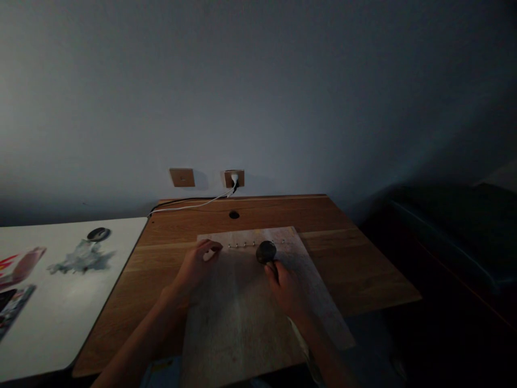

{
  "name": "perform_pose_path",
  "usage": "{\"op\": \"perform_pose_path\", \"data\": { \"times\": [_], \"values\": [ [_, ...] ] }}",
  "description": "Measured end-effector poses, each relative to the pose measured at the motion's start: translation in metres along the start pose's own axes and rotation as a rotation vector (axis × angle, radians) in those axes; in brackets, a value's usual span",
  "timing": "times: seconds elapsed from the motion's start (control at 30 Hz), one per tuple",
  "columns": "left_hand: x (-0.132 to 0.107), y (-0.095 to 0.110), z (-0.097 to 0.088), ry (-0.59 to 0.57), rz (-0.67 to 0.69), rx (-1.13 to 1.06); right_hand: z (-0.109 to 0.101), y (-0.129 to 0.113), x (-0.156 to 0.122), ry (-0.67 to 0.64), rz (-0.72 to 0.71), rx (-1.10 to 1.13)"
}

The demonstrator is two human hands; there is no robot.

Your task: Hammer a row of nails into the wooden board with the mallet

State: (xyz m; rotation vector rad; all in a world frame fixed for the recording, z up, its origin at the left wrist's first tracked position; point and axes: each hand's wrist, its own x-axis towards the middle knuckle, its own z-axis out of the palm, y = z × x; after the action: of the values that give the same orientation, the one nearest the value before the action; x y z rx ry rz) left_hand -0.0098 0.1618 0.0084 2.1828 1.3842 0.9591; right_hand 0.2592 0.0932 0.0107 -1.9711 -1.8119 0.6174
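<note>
A pale, worn board lies on the wooden table. Across its far part runs a row of several small shiny metal pieces, apparently upright; their exact kind is too small to tell. At the left end of that row is my left hand, thumb and forefinger brought together in a pinch; anything between them is hidden. My right hand is closed around the handle of a dark round-headed tool. Its head is over the board by the row's right part, covering some of it.
The wooden table has a cable hole near the wall. White and black cables reach a wall socket. On a white table at left lie a crumpled clear plastic bag, a round dark item and a red-and-white package.
</note>
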Motion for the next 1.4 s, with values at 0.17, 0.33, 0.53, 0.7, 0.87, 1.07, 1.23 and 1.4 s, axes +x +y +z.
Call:
{"op": "perform_pose_path", "data": {
  "times": [0.17, 0.33, 0.53, 0.7, 0.87, 1.07, 1.23, 1.4],
  "values": [
    [0.015, -0.021, 0.005, -0.015, -0.121, -0.029, 0.0, 0.002, 0.0, -0.01, 0.002, -0.021],
    [0.01, -0.021, 0.009, 0.01, -0.117, -0.056, -0.001, 0.001, -0.001, -0.002, 0.007, 0.012],
    [0.011, -0.024, 0.011, 0.01, -0.042, -0.046, -0.001, -0.002, -0.001, 0.012, 0.02, 0.023],
    [0.011, -0.032, 0.016, 0.034, 0.044, -0.052, 0.002, 0.001, -0.003, 0.039, -0.026, 0.01],
    [0.011, -0.035, 0.019, 0.039, 0.009, -0.052, -0.014, -0.021, -0.001, 0.074, -0.082, 0.076],
    [0.011, -0.036, 0.021, 0.047, -0.049, -0.111, -0.016, -0.07, 0.02, -0.018, -0.244, 0.154],
    [0.01, -0.035, 0.021, 0.051, -0.047, -0.142, 0.008, -0.094, 0.028, -0.075, -0.264, 0.005],
    [0.009, -0.038, 0.023, 0.064, -0.058, -0.143, 0.019, -0.102, 0.031, -0.119, -0.222, -0.14]
  ]
}}
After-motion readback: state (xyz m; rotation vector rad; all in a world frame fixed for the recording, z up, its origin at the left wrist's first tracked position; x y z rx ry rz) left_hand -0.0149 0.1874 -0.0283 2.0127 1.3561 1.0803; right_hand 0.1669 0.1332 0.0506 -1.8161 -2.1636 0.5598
